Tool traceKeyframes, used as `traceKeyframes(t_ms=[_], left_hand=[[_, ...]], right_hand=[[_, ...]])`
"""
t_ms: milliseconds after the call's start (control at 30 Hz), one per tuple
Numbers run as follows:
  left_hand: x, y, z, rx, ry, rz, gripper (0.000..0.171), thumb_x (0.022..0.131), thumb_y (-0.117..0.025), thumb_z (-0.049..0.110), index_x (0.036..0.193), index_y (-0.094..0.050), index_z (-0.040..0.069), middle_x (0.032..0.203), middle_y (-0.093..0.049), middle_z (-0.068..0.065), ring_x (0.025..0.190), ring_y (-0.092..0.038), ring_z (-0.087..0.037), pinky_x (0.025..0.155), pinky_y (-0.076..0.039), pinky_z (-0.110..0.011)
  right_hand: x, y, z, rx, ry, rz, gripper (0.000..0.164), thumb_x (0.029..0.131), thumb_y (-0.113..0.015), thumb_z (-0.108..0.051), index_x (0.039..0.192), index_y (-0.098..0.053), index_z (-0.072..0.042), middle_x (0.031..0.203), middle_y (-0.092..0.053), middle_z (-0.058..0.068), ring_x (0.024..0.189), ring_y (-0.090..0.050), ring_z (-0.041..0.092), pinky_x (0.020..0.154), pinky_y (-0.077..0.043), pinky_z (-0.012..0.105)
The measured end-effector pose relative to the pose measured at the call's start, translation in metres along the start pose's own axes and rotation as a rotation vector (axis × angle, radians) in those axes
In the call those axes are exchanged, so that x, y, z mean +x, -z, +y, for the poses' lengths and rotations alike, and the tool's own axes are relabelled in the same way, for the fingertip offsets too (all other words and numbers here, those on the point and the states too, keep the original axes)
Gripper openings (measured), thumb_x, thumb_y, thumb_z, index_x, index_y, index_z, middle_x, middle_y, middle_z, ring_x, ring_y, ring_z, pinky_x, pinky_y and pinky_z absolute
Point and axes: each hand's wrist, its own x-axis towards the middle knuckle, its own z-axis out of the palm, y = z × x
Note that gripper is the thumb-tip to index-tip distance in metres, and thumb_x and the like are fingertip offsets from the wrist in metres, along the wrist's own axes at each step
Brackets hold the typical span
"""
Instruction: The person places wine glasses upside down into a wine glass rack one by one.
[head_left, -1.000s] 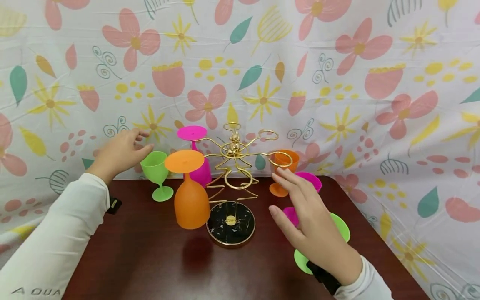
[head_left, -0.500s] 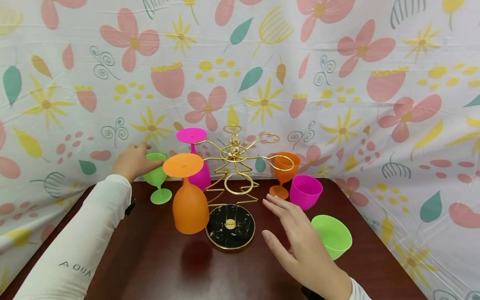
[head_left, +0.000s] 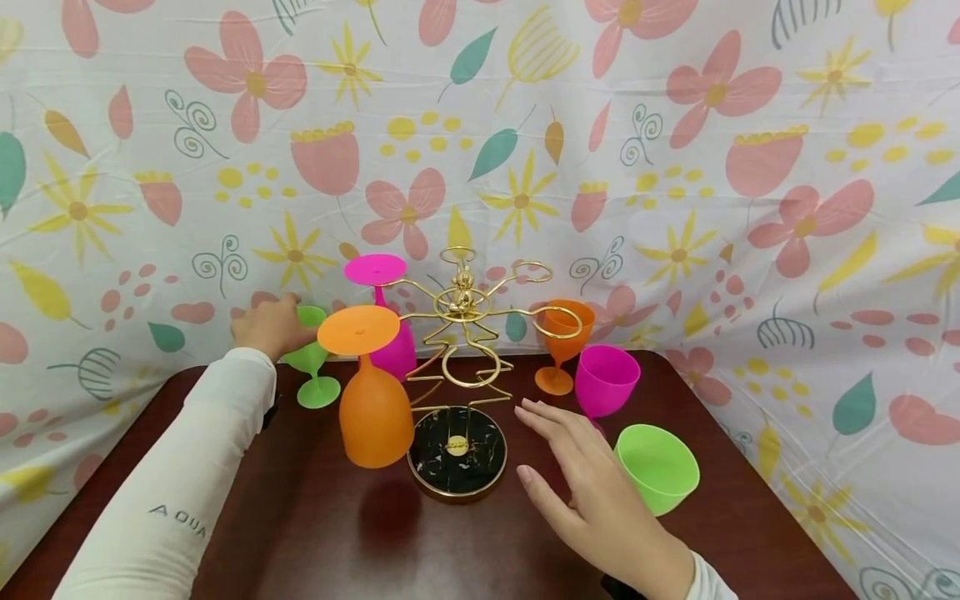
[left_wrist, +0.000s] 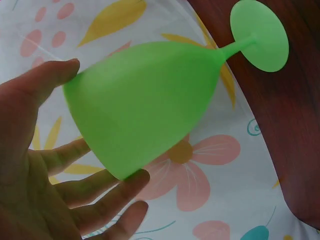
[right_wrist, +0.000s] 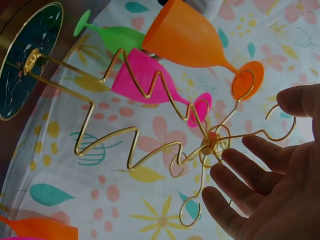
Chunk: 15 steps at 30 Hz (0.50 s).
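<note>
My left hand (head_left: 267,327) is at the rim of a green plastic goblet (left_wrist: 145,107) that stands at the table's back left. In the left wrist view the thumb (left_wrist: 67,72) lies on one side of the rim and the fingers curl at the other, pinching it. My right hand (head_left: 588,487) hovers right of the gold wire glass rack (head_left: 468,367), its fingers spread and holding nothing. An orange goblet (head_left: 375,417) and a magenta goblet (head_left: 393,350) hang upside down by their feet from the rack's left loops.
On the right of the dark wooden table (head_left: 300,533) stand an orange goblet (head_left: 564,337), a magenta goblet (head_left: 606,379) and a green goblet (head_left: 656,467), partly behind my right hand. A flowered cloth (head_left: 420,100) hangs behind the table.
My left hand has moved right and down onto the green goblet's rim and now grips it. The right hand has shifted slightly left and down, away from the goblets on the right.
</note>
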Motion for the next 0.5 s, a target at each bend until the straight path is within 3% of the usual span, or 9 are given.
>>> traceKeyframes(t_ms=[200, 367, 500], left_hand=[[0.000, -0.004, -0.009, -0.007, 0.002, 0.013, 0.114, 0.060, -0.046, 0.090, 0.138, -0.039, 0.007, 0.122, -0.055, -0.027, 0.100, -0.055, -0.045, 0.072, -0.043, -0.062], [-0.005, -0.001, -0.011, -0.027, 0.006, 0.027, 0.111, 0.059, -0.046, 0.091, 0.135, -0.044, 0.009, 0.126, -0.051, -0.026, 0.100, -0.050, -0.048, 0.067, -0.045, -0.058], [-0.014, 0.004, -0.012, -0.037, -0.028, 0.047, 0.108, 0.064, -0.041, 0.090, 0.134, -0.046, 0.008, 0.133, -0.041, -0.028, 0.104, -0.045, -0.053, 0.076, -0.044, -0.063]], right_hand=[[0.000, -0.003, 0.002, 0.011, -0.004, -0.003, 0.062, 0.085, -0.066, -0.026, 0.141, -0.039, -0.024, 0.142, -0.042, -0.007, 0.128, -0.042, 0.012, 0.104, -0.031, 0.031], [0.001, -0.005, 0.004, 0.016, 0.013, 0.010, 0.063, 0.084, -0.067, -0.024, 0.140, -0.040, -0.022, 0.141, -0.043, -0.005, 0.128, -0.043, 0.014, 0.104, -0.031, 0.031], [0.002, -0.007, 0.005, 0.013, 0.009, 0.009, 0.062, 0.083, -0.067, -0.023, 0.140, -0.041, -0.023, 0.141, -0.044, -0.006, 0.128, -0.043, 0.014, 0.102, -0.033, 0.032]])
